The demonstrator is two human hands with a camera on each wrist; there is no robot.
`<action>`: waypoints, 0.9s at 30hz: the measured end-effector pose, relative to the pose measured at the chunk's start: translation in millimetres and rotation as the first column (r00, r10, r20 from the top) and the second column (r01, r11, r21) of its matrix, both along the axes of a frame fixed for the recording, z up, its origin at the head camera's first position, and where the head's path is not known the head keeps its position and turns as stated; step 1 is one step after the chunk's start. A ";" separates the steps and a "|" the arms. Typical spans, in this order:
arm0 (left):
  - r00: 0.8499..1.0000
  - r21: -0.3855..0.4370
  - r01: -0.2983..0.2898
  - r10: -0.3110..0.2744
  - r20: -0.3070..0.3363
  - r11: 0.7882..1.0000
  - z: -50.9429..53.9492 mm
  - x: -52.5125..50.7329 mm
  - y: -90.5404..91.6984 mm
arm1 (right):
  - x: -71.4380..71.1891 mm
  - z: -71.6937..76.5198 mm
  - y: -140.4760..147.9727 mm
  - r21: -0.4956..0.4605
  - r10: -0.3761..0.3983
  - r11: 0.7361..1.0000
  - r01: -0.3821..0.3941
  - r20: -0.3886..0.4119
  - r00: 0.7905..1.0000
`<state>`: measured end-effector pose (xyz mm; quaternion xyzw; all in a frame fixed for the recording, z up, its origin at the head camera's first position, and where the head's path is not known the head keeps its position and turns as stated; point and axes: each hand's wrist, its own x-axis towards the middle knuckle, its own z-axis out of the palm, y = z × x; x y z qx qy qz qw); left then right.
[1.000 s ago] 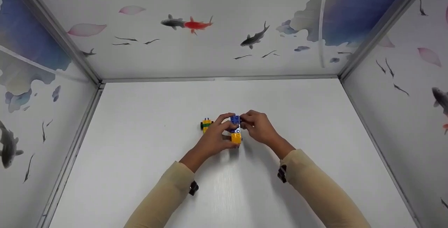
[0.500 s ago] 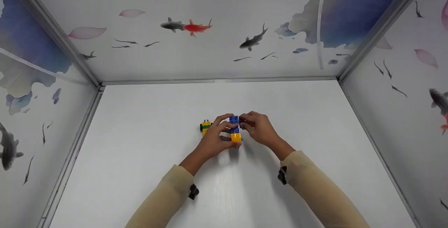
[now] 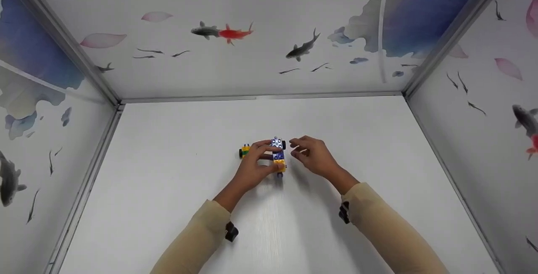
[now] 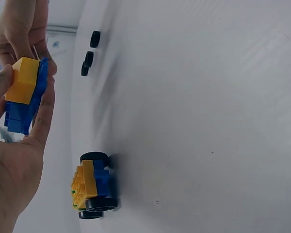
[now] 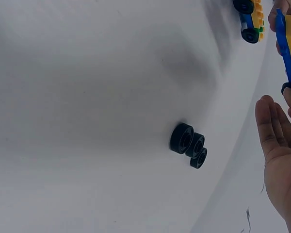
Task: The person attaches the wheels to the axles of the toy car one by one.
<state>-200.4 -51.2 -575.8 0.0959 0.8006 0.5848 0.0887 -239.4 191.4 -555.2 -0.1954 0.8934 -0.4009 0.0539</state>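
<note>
My left hand (image 3: pixel 255 165) grips a blue and yellow building-block car (image 3: pixel 277 155) between thumb and fingers, above the white table. A black wheel (image 3: pixel 284 144) sits on the car's far right side. Just right of it, my right hand (image 3: pixel 313 154) has its fingers loosely extended, with a small gap to the car in the head view. In the right wrist view those fingers look fairly straight and the thumb lies close to the wheel. Left of the left hand stands a second block car (image 4: pixel 89 187), yellow, green and blue with black wheels, partly hidden in the head view.
Three loose black wheels (image 5: pixel 182 138) stand close together on the white table (image 3: pixel 168 173), near the right hand and hidden in the head view. Printed panels (image 3: pixel 260 68) with metal edge strips enclose the table at the back and both sides.
My right fingers have let go of the wheel and moved slightly right, so the wheel now shows on the car. My left hand has shifted a little left and tilted the car.
</note>
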 end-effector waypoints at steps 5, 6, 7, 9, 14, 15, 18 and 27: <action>0.999 0.017 -0.006 0.005 0.048 1.000 -1.2 1.3 -2.7 | 0.9 -4.0 13.9 0.069 -0.012 0.998 0.012 -0.004 1.000; 0.998 0.021 -0.005 0.004 0.057 1.000 -1.9 1.5 -3.3 | 1.3 -4.9 17.3 0.083 -0.010 0.996 0.010 -0.008 1.000; 0.998 0.023 -0.004 0.003 0.063 1.000 -2.3 1.6 -3.8 | 1.6 -5.8 20.7 0.095 -0.006 0.995 0.007 -0.011 1.000; 0.997 0.026 -0.003 0.001 0.074 1.000 -3.1 2.1 -4.8 | 2.3 -8.0 27.9 0.119 0.002 0.993 0.001 -0.022 1.000; 0.996 0.015 -0.004 0.003 0.094 1.000 -3.6 3.0 -6.4 | 3.6 -15.8 42.9 0.208 0.000 0.978 0.009 -0.045 0.999; 0.995 0.013 -0.006 0.005 0.099 1.000 -3.4 3.0 -6.4 | 3.8 -17.6 45.1 0.229 -0.003 0.973 0.013 -0.047 0.999; 0.993 0.013 -0.015 0.013 0.114 1.000 -3.1 3.6 -6.2 | 4.9 -22.0 49.9 0.286 0.004 0.958 0.010 -0.051 0.999; 0.992 0.021 -0.021 0.018 0.123 1.000 -2.6 4.7 -6.0 | 7.2 -28.4 59.0 0.415 0.017 0.910 -0.009 -0.016 1.000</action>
